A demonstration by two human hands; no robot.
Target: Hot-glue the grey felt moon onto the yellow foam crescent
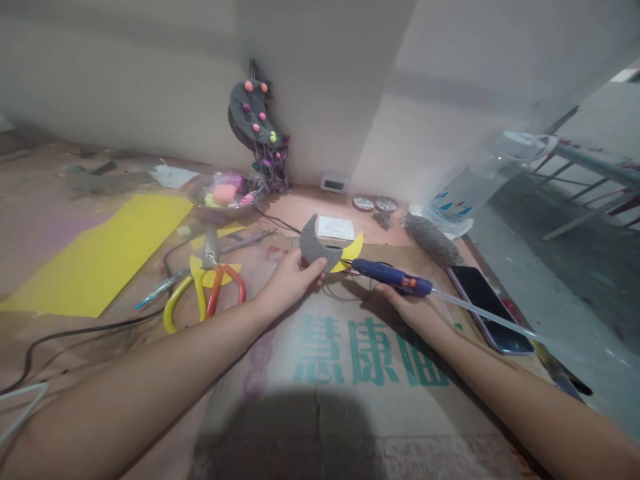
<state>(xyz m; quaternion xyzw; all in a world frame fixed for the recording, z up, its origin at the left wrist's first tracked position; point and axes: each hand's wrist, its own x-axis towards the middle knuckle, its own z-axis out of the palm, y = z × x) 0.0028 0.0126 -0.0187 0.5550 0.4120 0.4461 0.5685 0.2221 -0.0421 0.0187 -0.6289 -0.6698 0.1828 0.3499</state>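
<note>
My left hand [299, 275] pinches a small crescent moon [314, 245] by its lower edge. Most of the crescent's left part is grey, while its right tip [355, 248] shows bare yellow. My right hand [397, 299] is wrapped round a blue hot glue gun [390, 275], and a long clear glue stick [490, 312] sticks out of its back end. The gun's nozzle meets the crescent around where grey gives way to yellow; whether it touches is too small to tell. A thin strand loops below the crescent between my hands.
Yellow sheet [113, 250] and scissors with yellow and red handles [216, 283] lie left. Behind are a bowl of pompoms [225, 200] and a decorated grey moon [255, 117] against the wall. At right are grey yarn [433, 237], a phone [493, 310] and a clear bottle [480, 177].
</note>
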